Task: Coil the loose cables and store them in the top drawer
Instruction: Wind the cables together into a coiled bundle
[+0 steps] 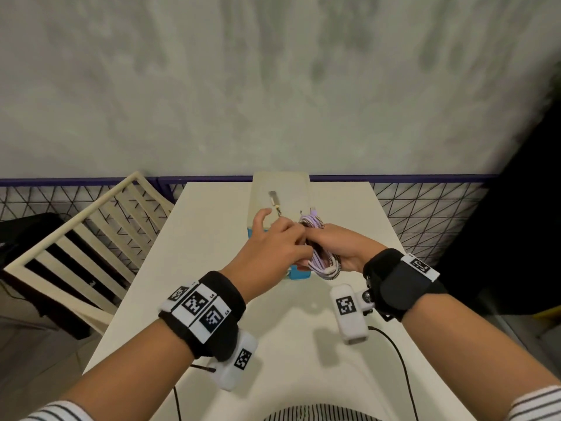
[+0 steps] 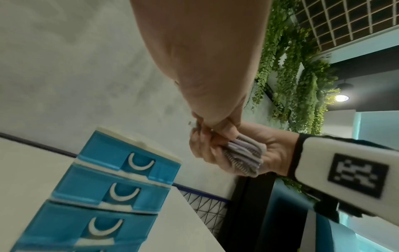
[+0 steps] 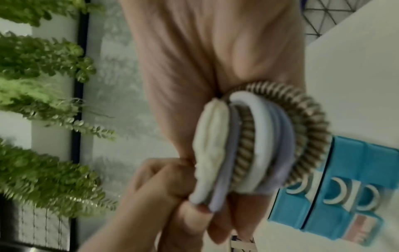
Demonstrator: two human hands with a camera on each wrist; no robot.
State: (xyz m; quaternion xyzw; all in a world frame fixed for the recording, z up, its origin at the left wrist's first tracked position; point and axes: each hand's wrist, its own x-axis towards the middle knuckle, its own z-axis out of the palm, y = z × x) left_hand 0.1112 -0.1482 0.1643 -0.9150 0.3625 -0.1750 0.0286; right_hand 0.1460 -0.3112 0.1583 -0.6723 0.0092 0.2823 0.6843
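A coil of lilac, white and spring-wrapped cables (image 1: 324, 262) sits in my right hand (image 1: 332, 243), whose fingers curl round the bundle (image 3: 259, 145) above the table. One loose end with a metal plug (image 1: 274, 197) sticks out over the drawer unit's cream top (image 1: 280, 183). My left hand (image 1: 282, 230) meets the right one and pinches that spring-wrapped end beside the coil (image 2: 244, 156). The blue drawer unit (image 2: 129, 153) stands just beyond both hands, and its top drawer (image 2: 103, 146) and the ones below are closed.
The white table (image 1: 212, 299) runs from me to a railing with black mesh (image 1: 425, 214). A cream slatted chair (image 1: 85, 238) stands to the left. Black cords (image 1: 397, 357) trail from my wrist cameras over the near table. Hanging plants (image 3: 43, 102) are on the right wall.
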